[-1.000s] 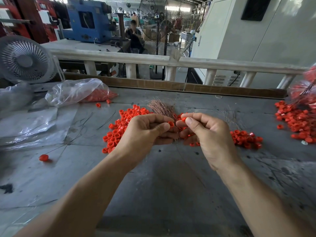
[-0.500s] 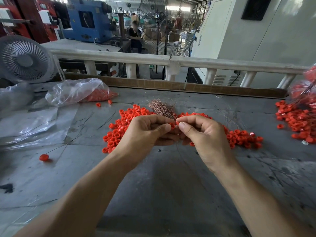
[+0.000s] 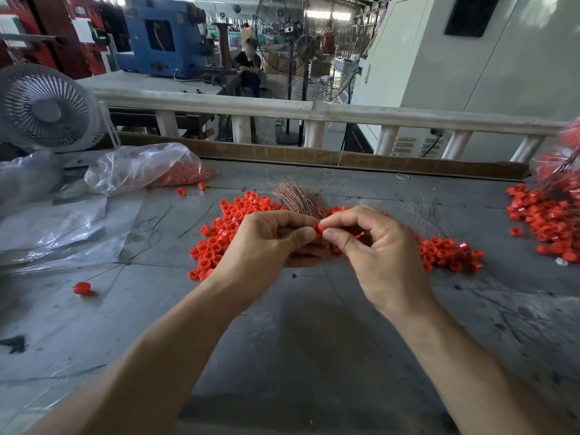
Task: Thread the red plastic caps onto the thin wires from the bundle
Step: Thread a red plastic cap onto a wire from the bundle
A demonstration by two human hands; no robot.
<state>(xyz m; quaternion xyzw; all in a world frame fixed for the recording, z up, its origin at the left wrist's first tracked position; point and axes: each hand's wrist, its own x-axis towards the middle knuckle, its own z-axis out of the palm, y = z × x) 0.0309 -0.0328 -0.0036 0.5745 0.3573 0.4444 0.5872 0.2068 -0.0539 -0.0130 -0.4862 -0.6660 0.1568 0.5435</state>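
My left hand (image 3: 266, 243) grips a bundle of thin copper-coloured wires (image 3: 298, 197), whose tips fan out above my fingers. My right hand (image 3: 376, 246) pinches a small red cap (image 3: 320, 229) between thumb and forefinger, right against the left thumb at the bundle. Both hands hover over the middle of the grey table (image 3: 298, 340). A pile of loose red caps (image 3: 229, 227) lies behind and left of my left hand, and more red caps (image 3: 448, 252) lie right of my right hand.
A clear plastic bag (image 3: 141, 167) with red caps lies at the back left, beside a white fan (image 3: 47, 108). Another heap of caps with wires (image 3: 546, 218) sits at the right edge. One capped wire (image 3: 82, 287) lies at the left. A white rail (image 3: 314, 108) borders the far side.
My right hand has opened its lower fingers and shifted the pinched cap up against the left thumb. The left hand has stayed in place on the bundle.
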